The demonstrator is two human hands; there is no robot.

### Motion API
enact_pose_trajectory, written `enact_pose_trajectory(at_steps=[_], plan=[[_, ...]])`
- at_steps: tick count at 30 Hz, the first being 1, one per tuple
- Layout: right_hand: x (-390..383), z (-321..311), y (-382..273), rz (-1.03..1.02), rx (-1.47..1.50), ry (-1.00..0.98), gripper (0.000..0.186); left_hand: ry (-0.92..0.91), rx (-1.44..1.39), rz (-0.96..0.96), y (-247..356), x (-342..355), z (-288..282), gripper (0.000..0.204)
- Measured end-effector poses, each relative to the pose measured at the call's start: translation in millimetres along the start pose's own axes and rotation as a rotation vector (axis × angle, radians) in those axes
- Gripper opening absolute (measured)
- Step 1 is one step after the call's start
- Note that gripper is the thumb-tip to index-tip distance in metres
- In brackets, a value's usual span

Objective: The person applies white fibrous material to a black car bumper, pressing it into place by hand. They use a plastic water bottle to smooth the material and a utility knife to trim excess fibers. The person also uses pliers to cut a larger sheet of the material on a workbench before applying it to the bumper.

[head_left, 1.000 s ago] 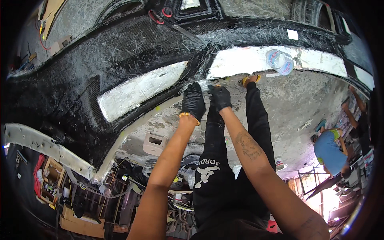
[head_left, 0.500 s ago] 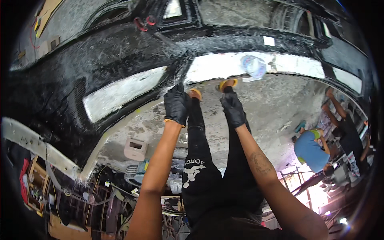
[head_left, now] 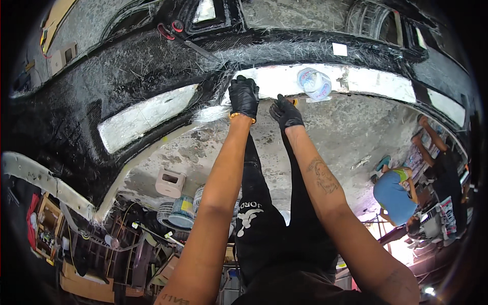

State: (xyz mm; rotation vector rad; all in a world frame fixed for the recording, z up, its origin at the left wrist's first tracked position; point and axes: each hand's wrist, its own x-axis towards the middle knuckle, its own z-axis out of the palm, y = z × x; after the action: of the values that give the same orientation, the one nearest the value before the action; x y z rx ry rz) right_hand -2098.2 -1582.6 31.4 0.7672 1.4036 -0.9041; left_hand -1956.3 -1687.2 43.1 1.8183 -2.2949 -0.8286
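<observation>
Lying off the left end of the long white panel (head_left: pixel 274 79): pale fibre strands (head_left: pixel 210 114), axis roughly left-right. Left hand (head_left: pixel 244 97) nearer, fingers curled; right hand (head_left: pixel 285 112) below panel, half-bent. Can't tell grip.

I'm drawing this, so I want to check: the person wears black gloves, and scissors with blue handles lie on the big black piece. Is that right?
Almost: the scissors are red-handled, not blue-handled, as the head view shows. The gloves are black, and the scissors lie on the big black piece.

Stained grey floor (head_left: pixel 351 140), pale stool (head_left: pixel 169 189), wooden shelf (head_left: pixel 55 208), bright light (head_left: pixel 401 251)
</observation>
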Motion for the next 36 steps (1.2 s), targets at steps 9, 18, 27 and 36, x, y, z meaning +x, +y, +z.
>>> enact_pose_trajectory(at_steps=[9,18,27,36], plan=[[-59.5,-51.7,6.7,-0.222,-0.148,-0.365,0.019,0.302,-0.689,-0.777,28.7,-109.2,-47.0,0.039],[-61.7,-47.2,46.6,0.048,-0.233,-0.246,0.016,-0.171,-1.071,-1.227,-5.5,-133.0,-40.7,0.024],[-29.4,21.0,58.5,-0.019,-0.405,-0.194,0.021,-0.057,-1.017,-1.114,-56.4,-94.1,-31.1,0.026],[-26.8,27.8,74.0,-0.094,-0.516,-0.06,0.019,0.026,-1.017,-1.076,-63.6,-107.5,-14.6,0.061]])
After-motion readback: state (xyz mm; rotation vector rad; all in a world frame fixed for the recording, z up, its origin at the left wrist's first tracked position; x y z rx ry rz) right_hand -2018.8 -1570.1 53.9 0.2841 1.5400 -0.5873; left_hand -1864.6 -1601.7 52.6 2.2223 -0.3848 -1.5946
